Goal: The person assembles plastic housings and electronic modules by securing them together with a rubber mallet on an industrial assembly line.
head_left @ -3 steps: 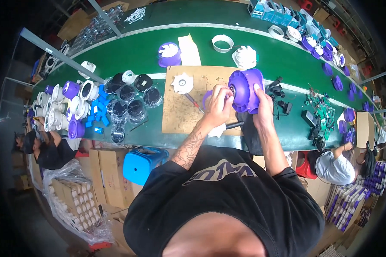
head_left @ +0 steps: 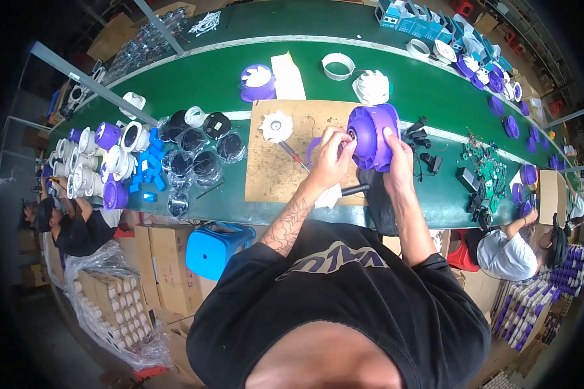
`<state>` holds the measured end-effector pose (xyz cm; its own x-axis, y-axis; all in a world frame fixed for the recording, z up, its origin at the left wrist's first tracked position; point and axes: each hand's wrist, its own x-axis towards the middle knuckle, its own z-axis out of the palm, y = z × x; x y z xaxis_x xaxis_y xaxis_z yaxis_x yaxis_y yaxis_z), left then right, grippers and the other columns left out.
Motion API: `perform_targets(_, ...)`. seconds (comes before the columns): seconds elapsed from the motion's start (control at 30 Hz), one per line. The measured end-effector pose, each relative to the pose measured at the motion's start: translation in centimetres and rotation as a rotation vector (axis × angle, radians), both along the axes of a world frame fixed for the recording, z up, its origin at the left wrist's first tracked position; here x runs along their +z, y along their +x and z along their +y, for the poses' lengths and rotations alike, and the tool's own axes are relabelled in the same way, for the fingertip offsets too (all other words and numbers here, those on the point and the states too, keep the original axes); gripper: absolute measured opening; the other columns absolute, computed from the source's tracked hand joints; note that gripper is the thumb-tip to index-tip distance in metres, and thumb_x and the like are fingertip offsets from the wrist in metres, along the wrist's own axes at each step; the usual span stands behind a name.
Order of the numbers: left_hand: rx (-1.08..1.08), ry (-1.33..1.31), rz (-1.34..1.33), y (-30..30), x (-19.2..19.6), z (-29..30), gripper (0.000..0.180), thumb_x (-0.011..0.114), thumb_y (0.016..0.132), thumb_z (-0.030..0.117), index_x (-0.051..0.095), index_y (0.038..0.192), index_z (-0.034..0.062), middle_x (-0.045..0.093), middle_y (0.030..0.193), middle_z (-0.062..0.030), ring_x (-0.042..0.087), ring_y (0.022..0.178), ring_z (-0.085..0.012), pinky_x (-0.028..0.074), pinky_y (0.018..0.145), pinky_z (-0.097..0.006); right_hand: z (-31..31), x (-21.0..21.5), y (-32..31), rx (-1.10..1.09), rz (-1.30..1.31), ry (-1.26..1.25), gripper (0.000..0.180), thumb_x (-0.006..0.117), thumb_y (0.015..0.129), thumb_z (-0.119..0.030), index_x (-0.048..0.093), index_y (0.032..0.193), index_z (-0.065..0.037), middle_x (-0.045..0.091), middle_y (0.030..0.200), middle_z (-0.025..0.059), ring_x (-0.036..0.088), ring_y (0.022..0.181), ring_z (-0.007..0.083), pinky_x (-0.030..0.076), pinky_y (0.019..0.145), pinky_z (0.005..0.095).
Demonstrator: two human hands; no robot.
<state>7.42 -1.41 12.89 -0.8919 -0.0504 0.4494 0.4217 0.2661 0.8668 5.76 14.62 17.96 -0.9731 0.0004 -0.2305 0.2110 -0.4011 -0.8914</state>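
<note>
A purple plastic fan housing (head_left: pixel 374 137) is held on its side above the brown work board (head_left: pixel 272 178). My right hand (head_left: pixel 399 159) grips its right end, thumb on top. The fingers of my left hand (head_left: pixel 331 155) are pinched together at the dark centre of the housing's left end; whatever they hold is hidden. Behind my left hand shows part of another purple piece (head_left: pixel 313 150). On the board lie a white fan wheel (head_left: pixel 276 127) and a screwdriver (head_left: pixel 293 155) with a red and black handle. A dark tool handle (head_left: pixel 355 190) lies by the board's near edge.
Black round parts in plastic bags (head_left: pixel 193 141), blue blocks (head_left: pixel 149 162) and white and purple housings (head_left: pixel 115 159) crowd the left. Black adapters (head_left: pixel 429 160) and green circuit boards (head_left: pixel 490 162) lie right. A white ring (head_left: pixel 338 66) rests on the green belt (head_left: pixel 220 71). Co-workers sit on both sides.
The things on the green belt have shifted very slightly to the right. The purple fan housing in my hands has barely moved, and both hands keep their hold.
</note>
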Motion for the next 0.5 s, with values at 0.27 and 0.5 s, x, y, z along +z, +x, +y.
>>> perform_targets(0.27,-0.033,0.215,-0.239,-0.9,-0.4,0.6,0.012,0.068,0.082,0.007,0.062,0.089,-0.0017,0.06,0.085,-0.0063,0.06,0.074,-0.0145,0.047,0.062,-0.027,0.6,-0.5,0.3,0.026,0.112,0.245,0.032,0.065,0.087,-0.023,0.063,0.102,0.005,0.067,0.087,0.0063,0.062,0.074,0.0108,0.049,0.066,0.0239)
perform_targets(0.5,-0.26,0.681,-0.696,-0.7,-0.8,-0.5,0.013,0.059,0.09,0.007,0.062,0.098,-0.0025,0.063,0.088,-0.0041,0.059,0.079,-0.0115,0.047,0.072,-0.024,0.5,-0.2,0.9,0.091,0.211,0.464,0.031,0.069,0.084,-0.017,0.063,0.105,0.005,0.067,0.087,0.0071,0.061,0.074,0.0098,0.049,0.066,0.0242)
